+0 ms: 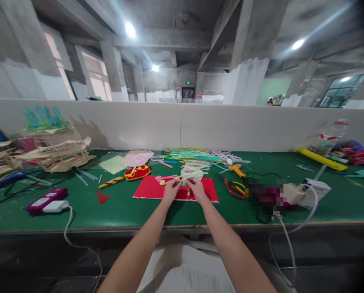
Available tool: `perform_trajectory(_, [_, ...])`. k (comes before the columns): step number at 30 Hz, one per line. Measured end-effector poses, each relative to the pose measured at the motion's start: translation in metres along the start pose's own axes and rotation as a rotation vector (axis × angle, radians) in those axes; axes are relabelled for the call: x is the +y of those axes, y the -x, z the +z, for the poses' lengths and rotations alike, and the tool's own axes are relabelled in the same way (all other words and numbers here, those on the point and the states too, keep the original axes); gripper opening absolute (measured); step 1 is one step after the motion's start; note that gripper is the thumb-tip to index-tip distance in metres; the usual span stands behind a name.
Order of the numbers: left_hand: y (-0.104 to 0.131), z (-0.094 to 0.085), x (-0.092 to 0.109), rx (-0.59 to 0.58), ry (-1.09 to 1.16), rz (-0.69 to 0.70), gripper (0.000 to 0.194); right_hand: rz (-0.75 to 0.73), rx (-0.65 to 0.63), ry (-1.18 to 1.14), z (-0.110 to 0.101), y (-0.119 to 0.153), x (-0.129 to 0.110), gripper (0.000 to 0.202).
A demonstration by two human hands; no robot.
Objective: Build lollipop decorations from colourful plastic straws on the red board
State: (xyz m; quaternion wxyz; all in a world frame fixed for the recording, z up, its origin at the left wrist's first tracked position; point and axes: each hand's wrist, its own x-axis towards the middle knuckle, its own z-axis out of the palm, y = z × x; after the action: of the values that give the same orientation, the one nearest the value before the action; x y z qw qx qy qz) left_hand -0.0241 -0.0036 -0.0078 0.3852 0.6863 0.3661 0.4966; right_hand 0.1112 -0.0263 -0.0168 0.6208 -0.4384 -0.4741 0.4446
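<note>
So both hands are over the red board (145, 190), which lies flat by the middle of the green table's (123, 213) front edge. Left hand (171, 189) has its fingers pinched in narrow on a tiny green piece (182, 182), and the right hand (195, 188) is pinched in on it too, from the other side. Fingers cover most of it, so I can't tell its shape.

On the board's left half, near its back edge, there's a pink round-ended stick (159, 178) and a yellow one (162, 182). A loose pile of thin strips (190, 154) runs along the table's back edge, behind the board. Just off the board's right edge: red-handled pliers (234, 190), with a yellow glue gun (237, 170) farther back. Off the left edge, a red triangle (102, 198) and a red-and-yellow twisted stick (111, 182). Clear bottle's (331, 136) way over near the back right corner.
</note>
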Motion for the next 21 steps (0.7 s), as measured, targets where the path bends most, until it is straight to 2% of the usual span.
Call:
perform_trajectory(11, [0.0014,0.003,-0.0045,-0.077,-0.026,0.023,0.021,0.004,-0.001,-0.039,-0.0005,-0.0006,0.0011,0.031])
perform_trajectory(21, [-0.0008,0.001,-0.0034,-0.08,0.047,-0.006,0.021,0.004,0.012,-0.151,-0.0011,-0.0007,-0.0003,0.03])
